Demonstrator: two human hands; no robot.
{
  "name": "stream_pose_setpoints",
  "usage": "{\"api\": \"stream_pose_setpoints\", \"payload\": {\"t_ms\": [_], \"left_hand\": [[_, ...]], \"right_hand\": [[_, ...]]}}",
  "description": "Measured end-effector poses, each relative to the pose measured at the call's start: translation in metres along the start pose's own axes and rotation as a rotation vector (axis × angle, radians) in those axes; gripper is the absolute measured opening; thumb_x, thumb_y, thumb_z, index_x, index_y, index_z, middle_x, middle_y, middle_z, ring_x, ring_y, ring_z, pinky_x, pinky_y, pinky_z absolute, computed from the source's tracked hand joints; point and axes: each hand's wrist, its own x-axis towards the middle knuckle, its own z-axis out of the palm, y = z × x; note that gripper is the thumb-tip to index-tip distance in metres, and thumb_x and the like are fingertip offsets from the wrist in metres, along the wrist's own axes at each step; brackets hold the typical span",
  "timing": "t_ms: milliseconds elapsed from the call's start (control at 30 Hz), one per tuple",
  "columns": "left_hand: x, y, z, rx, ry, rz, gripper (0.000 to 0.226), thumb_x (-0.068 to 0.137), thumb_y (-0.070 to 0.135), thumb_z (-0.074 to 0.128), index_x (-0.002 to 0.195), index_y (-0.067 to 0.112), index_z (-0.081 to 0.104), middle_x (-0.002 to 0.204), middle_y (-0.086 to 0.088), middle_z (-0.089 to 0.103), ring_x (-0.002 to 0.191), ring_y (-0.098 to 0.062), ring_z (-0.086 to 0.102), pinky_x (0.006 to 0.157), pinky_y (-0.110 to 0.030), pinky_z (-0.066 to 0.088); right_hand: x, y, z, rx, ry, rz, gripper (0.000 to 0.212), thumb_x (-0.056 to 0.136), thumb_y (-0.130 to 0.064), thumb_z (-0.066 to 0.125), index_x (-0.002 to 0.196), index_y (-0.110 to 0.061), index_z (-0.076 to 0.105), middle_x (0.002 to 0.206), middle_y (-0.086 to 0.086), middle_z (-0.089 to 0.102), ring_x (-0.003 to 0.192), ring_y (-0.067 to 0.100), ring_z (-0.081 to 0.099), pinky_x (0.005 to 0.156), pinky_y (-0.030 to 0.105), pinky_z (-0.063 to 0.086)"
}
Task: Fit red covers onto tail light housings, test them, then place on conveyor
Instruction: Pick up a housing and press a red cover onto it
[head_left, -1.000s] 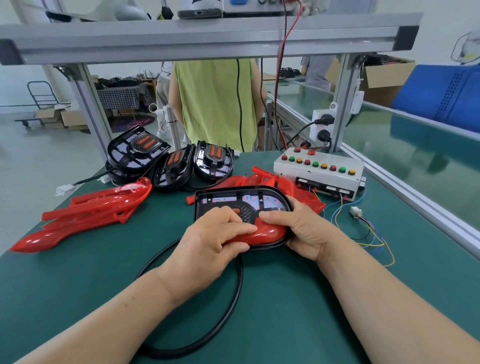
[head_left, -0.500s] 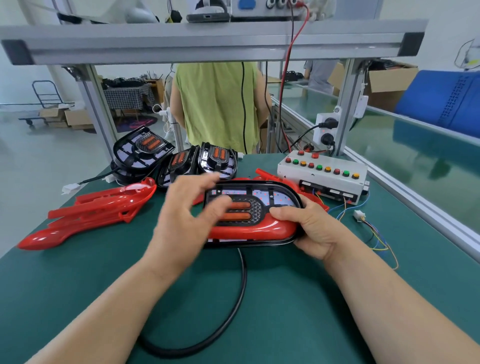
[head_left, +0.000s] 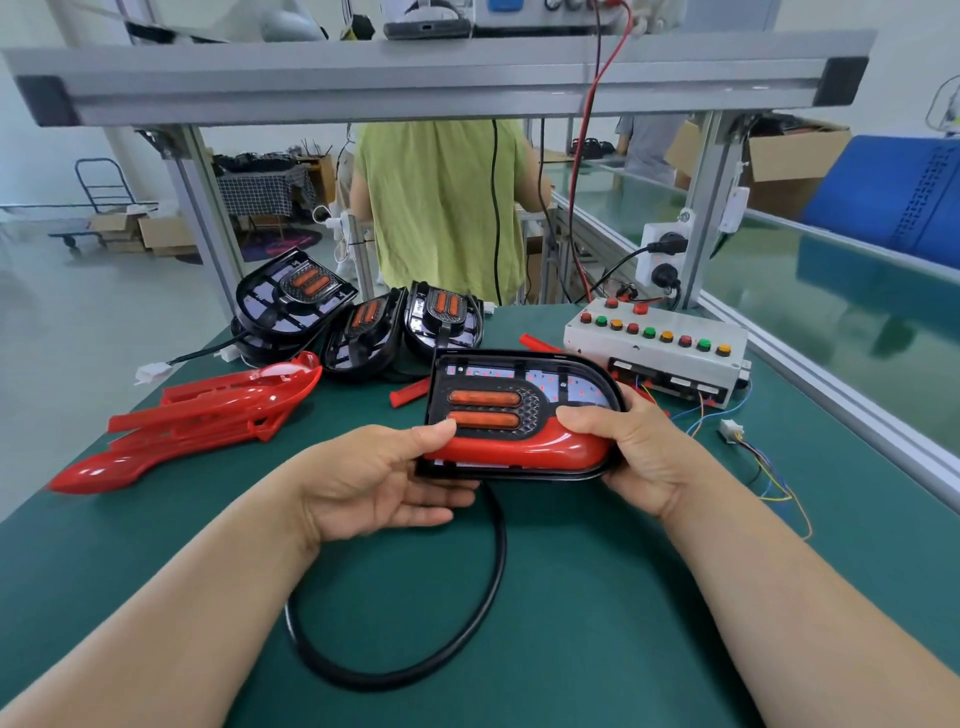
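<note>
I hold a black tail light housing (head_left: 524, 400) above the green table, tilted toward me. A red cover (head_left: 519, 449) sits along its near edge, below two orange lenses. My left hand (head_left: 379, 478) grips the housing's left end, thumb on top and fingers underneath. My right hand (head_left: 631, 452) grips the right end, thumb on the red cover. A thick black cable (head_left: 467, 623) loops from under the housing across the table.
Three more black housings (head_left: 363, 327) stand at the back left. Loose red covers (head_left: 202, 415) lie on the left. A white test box (head_left: 660, 348) with coloured buttons sits at the right, with loose wires (head_left: 763, 467) beside it. The conveyor (head_left: 831, 312) runs along the right. A person in green stands behind.
My left hand moved from pressing the housing's top, lifted off, then took hold of its left end. The housing rose off the table and tilted toward me.
</note>
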Motion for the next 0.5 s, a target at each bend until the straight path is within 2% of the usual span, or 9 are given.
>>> {"api": "stream_pose_setpoints", "payload": {"t_ms": [100, 200, 400, 500], "left_hand": [[0.0012, 0.0003, -0.0049, -0.102, -0.046, 0.008, 0.051, 0.081, 0.034, 0.062, 0.125, 0.008, 0.064, 0.125, -0.012, 0.068, 0.106, -0.029, 0.070, 0.080, -0.034, 0.060], [0.0038, -0.0017, -0.0039, -0.097, -0.033, 0.030, 0.045, 0.078, 0.028, 0.064, 0.117, 0.006, 0.068, 0.121, -0.011, 0.070, 0.102, -0.030, 0.071, 0.080, -0.034, 0.061], [0.0056, -0.0042, -0.0067, -0.070, -0.025, 0.031, 0.047, 0.079, 0.024, 0.065, 0.120, 0.000, 0.065, 0.120, -0.014, 0.070, 0.105, -0.032, 0.070, 0.083, -0.034, 0.060], [0.0060, -0.0042, -0.0053, -0.065, -0.013, 0.037, 0.041, 0.078, 0.022, 0.065, 0.114, 0.002, 0.068, 0.115, -0.014, 0.072, 0.100, -0.032, 0.072, 0.078, -0.033, 0.061]], "right_hand": [[0.0013, 0.0014, -0.0003, 0.013, 0.008, -0.002, 0.058, 0.059, 0.003, 0.074, 0.115, -0.007, 0.065, 0.105, 0.018, 0.074, 0.081, 0.028, 0.074, 0.065, 0.036, 0.061], [0.0021, 0.0030, 0.0000, 0.011, 0.017, -0.007, 0.057, 0.057, 0.003, 0.075, 0.112, -0.008, 0.065, 0.099, 0.014, 0.076, 0.079, 0.026, 0.074, 0.064, 0.035, 0.060], [0.0028, 0.0045, -0.0009, -0.015, 0.024, -0.005, 0.069, 0.056, 0.004, 0.076, 0.123, -0.005, 0.061, 0.107, 0.017, 0.074, 0.085, 0.029, 0.074, 0.069, 0.038, 0.061], [0.0033, 0.0051, -0.0008, -0.019, 0.018, -0.005, 0.073, 0.056, 0.004, 0.076, 0.127, -0.004, 0.059, 0.113, 0.019, 0.072, 0.090, 0.031, 0.072, 0.072, 0.040, 0.061]]}}
